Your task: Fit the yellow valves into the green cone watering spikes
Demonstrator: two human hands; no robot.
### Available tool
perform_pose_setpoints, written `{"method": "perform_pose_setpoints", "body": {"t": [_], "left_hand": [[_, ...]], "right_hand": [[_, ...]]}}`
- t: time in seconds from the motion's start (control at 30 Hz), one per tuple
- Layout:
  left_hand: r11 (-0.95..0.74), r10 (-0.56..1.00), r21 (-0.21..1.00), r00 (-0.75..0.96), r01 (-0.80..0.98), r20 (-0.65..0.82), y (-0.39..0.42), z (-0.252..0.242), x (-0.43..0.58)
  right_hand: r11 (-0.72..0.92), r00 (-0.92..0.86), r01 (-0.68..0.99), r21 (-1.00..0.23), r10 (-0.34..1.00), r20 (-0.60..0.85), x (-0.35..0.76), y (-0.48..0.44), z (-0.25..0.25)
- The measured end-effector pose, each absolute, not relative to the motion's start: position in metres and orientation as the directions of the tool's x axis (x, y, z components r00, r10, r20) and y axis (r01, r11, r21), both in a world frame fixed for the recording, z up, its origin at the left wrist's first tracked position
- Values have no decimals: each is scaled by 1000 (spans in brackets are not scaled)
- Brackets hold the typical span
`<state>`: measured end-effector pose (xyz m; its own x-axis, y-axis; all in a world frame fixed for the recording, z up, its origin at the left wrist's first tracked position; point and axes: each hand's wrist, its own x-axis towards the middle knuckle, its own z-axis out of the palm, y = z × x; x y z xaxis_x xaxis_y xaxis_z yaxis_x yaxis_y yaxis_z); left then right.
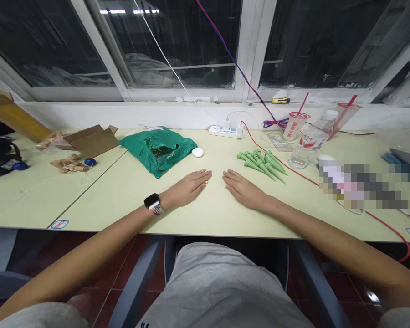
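Grey shorts below the front edge of the table | left hand, right hand flat, empty, fingers together | green plastic spikes heaped just beyond right hand, toward back edge | none picked up

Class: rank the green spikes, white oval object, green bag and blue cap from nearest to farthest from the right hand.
Right hand:
1. Green spikes, ahead
2. White oval object, left
3. Green bag, farther left
4. Blue cap, far left
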<state>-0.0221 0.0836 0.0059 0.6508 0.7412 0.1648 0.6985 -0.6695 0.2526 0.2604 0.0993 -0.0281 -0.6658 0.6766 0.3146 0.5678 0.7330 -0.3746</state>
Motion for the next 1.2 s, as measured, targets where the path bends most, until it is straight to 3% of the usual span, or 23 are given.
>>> {"method": "perform_pose_setpoints", "body": {"t": [0.23,0.47,0.7,0.97,1.2], "left_hand": [[-659,749,280,644,698,158,75,8,-54],[-615,782,340,605,711,150,58,11,-80],[-592,805,310,564,744,185,51,16,-77],[-500,866,250,479,829,144,66,5,-67],[-532,847,266,507,804,159,57,6,-73]], "right_hand": [[790,-713,468,-396,602,358,274,77,-26],[788,-712,475,-391,605,356,314,51,-23],[812,-702,459,-361,581,412,336,43,-13],[739,-658,573,-354,673,339,306,48,-18],[719,-653,606,-340,694,303,331,47,-22]]}}
